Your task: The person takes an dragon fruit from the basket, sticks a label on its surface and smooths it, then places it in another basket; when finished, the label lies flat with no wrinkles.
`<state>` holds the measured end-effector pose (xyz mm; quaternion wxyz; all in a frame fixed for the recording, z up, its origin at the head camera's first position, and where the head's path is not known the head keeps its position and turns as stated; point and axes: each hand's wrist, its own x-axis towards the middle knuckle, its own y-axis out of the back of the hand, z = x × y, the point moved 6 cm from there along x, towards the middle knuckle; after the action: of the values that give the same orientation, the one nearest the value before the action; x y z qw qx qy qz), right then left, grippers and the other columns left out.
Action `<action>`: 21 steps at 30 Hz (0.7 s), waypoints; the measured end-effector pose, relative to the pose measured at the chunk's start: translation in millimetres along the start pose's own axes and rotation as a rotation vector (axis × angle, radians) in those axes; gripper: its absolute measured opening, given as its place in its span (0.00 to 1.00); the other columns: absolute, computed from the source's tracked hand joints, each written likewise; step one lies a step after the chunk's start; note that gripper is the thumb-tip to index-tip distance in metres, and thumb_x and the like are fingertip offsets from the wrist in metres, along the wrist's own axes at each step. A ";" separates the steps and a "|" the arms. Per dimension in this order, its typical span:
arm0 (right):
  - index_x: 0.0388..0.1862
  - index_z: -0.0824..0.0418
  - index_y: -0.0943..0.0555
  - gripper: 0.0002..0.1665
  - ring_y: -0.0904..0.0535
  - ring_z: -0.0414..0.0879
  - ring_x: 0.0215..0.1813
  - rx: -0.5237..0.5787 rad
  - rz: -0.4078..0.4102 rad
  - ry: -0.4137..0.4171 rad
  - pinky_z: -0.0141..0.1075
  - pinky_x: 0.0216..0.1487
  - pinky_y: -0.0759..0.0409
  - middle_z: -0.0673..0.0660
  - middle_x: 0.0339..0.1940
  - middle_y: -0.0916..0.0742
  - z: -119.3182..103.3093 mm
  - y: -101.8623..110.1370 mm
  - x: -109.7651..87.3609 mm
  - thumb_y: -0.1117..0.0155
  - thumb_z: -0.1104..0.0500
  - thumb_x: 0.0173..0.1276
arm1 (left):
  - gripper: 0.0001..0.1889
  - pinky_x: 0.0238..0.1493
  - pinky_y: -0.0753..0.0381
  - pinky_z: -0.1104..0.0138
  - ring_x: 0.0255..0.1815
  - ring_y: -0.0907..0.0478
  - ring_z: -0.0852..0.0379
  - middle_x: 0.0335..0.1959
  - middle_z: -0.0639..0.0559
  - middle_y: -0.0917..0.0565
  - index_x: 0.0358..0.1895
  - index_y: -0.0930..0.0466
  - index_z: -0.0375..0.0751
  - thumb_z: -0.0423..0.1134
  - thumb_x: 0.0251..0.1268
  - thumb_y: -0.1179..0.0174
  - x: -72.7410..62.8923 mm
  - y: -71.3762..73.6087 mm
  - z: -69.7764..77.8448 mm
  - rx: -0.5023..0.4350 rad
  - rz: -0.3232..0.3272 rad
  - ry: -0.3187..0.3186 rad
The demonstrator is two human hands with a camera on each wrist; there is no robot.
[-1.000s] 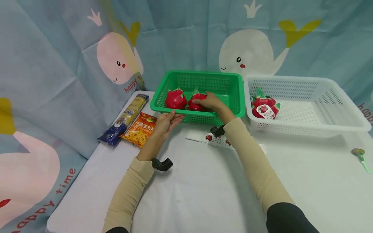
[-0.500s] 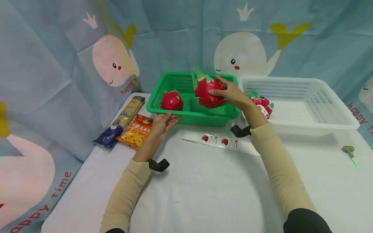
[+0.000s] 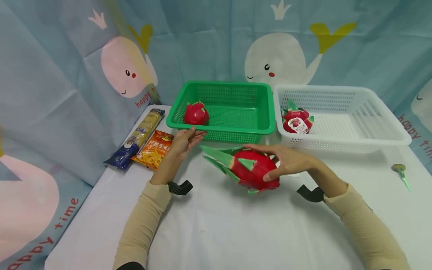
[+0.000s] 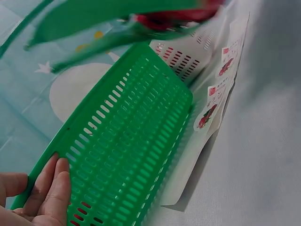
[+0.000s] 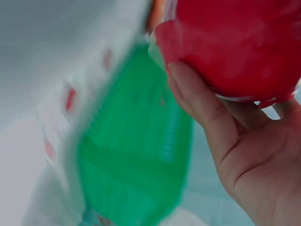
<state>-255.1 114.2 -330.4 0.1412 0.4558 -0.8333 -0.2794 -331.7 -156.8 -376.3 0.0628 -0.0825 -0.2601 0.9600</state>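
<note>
My right hand (image 3: 290,160) grips a red dragon fruit (image 3: 251,170) with green leaf tips, held above the white table in front of the baskets. Its leaves point left, and in the right wrist view my thumb and fingers wrap its round red body (image 5: 235,47). At the front left of the green basket (image 3: 233,131), my left hand (image 3: 183,141) pinches the rim, thumb over the edge and fingers against the outer wall (image 4: 127,136). Another dragon fruit (image 3: 196,114) lies inside that basket on the left.
A white basket (image 3: 347,140) on the right holds a dragon fruit with a round label (image 3: 297,126). A sticker strip (image 4: 211,108) lies before the green basket. Left are an orange snack bag (image 3: 154,149) and a blue-and-gold packet (image 3: 135,138); far right, a lollipop (image 3: 401,173).
My right hand has lifted the dragon fruit out of the green basket and brought it toward me, turning its leaves to the left. My left hand has stayed at the basket rim.
</note>
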 end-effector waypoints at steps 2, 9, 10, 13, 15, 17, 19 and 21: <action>0.72 0.44 0.45 0.51 0.34 0.48 0.62 -0.039 -0.038 0.004 0.34 0.46 0.19 0.49 0.65 0.31 3.0 -16.5 3.9 0.30 0.52 0.52 | 0.11 0.42 0.19 0.70 0.38 0.15 0.57 0.32 0.46 0.14 0.39 0.27 0.32 0.36 0.71 0.57 0.3 -0.3 0.8 -0.010 -0.007 0.002; 0.72 0.46 0.45 0.51 0.37 0.44 0.65 -0.115 -0.073 -0.032 0.32 0.50 0.22 0.47 0.68 0.34 15.8 -37.7 21.3 0.31 0.50 0.52 | 0.10 0.45 0.20 0.70 0.39 0.16 0.56 0.33 0.46 0.14 0.37 0.30 0.32 0.36 0.71 0.56 0.1 0.2 0.9 0.002 0.003 -0.002; 0.72 0.45 0.46 0.51 0.37 0.44 0.65 -0.117 -0.078 -0.044 0.33 0.51 0.22 0.47 0.68 0.34 17.9 -37.5 23.3 0.31 0.49 0.52 | 0.10 0.45 0.20 0.69 0.40 0.16 0.56 0.33 0.46 0.14 0.37 0.30 0.32 0.37 0.71 0.56 0.0 0.7 0.9 0.001 0.005 -0.003; 0.73 0.42 0.50 0.53 0.39 0.44 0.67 -0.132 -0.114 -0.060 0.34 0.54 0.24 0.46 0.70 0.36 22.9 -36.2 27.8 0.31 0.46 0.52 | 0.10 0.45 0.20 0.69 0.39 0.16 0.56 0.34 0.46 0.14 0.37 0.30 0.32 0.37 0.70 0.55 -0.6 1.7 0.9 -0.001 0.005 -0.004; 0.73 0.40 0.52 0.54 0.41 0.45 0.68 -0.097 -0.141 -0.073 0.36 0.55 0.24 0.47 0.70 0.38 25.6 -33.8 28.2 0.32 0.44 0.53 | 0.10 0.44 0.20 0.70 0.39 0.16 0.57 0.33 0.46 0.14 0.37 0.30 0.32 0.37 0.70 0.55 -0.5 2.1 0.7 0.004 0.008 -0.007; 0.74 0.44 0.52 0.52 0.39 0.49 0.69 -0.046 -0.138 -0.066 0.39 0.57 0.25 0.51 0.71 0.37 28.3 -28.2 26.0 0.35 0.44 0.56 | 0.10 0.44 0.20 0.70 0.39 0.16 0.57 0.33 0.46 0.14 0.38 0.30 0.32 0.37 0.71 0.55 -0.3 1.8 0.3 0.007 0.007 -0.006; 0.73 0.51 0.46 0.46 0.36 0.54 0.67 -0.003 -0.085 -0.085 0.42 0.57 0.24 0.56 0.69 0.33 32.9 -17.9 20.5 0.37 0.47 0.59 | 0.10 0.43 0.19 0.70 0.38 0.16 0.58 0.33 0.47 0.14 0.38 0.30 0.32 0.37 0.71 0.56 0.0 1.3 0.3 0.014 0.007 -0.006; 0.69 0.59 0.37 0.37 0.29 0.57 0.62 -0.027 0.012 -0.113 0.44 0.54 0.22 0.60 0.62 0.25 39.2 -4.8 12.5 0.39 0.52 0.63 | 0.10 0.43 0.19 0.71 0.38 0.15 0.58 0.32 0.47 0.14 0.39 0.29 0.33 0.37 0.71 0.56 -0.3 1.0 0.9 0.010 0.005 -0.007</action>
<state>-277.8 114.8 -365.0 0.1017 0.4323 -0.8388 -0.3149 -331.6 -158.1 -376.0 0.0597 -0.0797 -0.2556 0.9617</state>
